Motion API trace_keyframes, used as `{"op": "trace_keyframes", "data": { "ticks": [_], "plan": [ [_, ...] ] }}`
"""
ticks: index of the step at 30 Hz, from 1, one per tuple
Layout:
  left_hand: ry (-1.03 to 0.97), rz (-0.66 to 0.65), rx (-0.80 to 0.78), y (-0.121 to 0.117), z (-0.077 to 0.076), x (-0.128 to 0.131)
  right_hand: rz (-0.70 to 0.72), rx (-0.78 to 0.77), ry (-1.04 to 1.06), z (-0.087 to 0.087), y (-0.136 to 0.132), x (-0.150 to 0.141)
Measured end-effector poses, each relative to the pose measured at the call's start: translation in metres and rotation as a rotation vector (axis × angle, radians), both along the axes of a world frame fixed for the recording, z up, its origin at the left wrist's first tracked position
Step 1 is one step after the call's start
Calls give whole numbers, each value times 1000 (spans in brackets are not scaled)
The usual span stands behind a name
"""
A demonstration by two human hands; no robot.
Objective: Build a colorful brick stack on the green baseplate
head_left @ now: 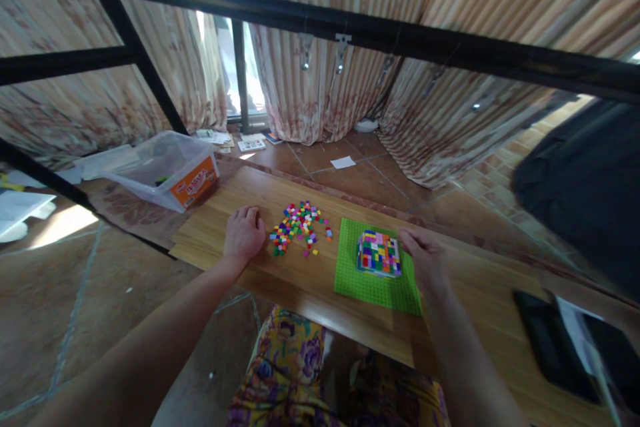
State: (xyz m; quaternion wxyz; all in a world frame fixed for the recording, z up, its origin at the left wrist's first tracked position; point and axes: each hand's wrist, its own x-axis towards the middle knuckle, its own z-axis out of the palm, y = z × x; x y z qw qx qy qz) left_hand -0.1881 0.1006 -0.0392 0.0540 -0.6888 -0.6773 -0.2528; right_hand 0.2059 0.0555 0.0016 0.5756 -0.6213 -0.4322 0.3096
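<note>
My left hand (pixel 245 232) rests on the wooden table with its fingers curled under, just left of a loose pile of small coloured building bricks (pixel 295 221). What its fingers hold, if anything, is hidden. To the right lies a green studded baseplate (pixel 347 273), bearing a block-shaped stack of multicoloured bricks (pixel 379 255). My right hand (pixel 420 250) is over the baseplate's right side, its thumb and fingertips closed together by the stack's upper right corner. Whether a brick is between those fingertips, or whether they touch the stack, I cannot make out.
A clear plastic bin (pixel 160 167) with an orange label stands beyond the table's left end. Dark flat objects (pixel 555 347) lie at the right end of the wooden table (pixel 295 287). A black metal bar (pixel 320 13) crosses in front of striped curtains (pixel 340 100).
</note>
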Motion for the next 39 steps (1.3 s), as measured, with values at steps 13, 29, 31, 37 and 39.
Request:
{"op": "trace_keyframes", "data": {
  "ticks": [13,29,31,37,39],
  "plan": [
    [-36,9,-39,-1,-2,3,334,81,-669,19,-13,-118],
    [-35,11,-28,-3,-1,3,221,-104,-995,-25,7,-149],
    [-29,6,-26,-2,-2,2,242,-96,-979,-22,5,-149],
    [-29,17,-28,-2,-2,2,296,34,-747,-4,-14,-147],
    [-27,15,-26,-2,-1,2,297,69,-636,3,-23,-144]
  ]
}}
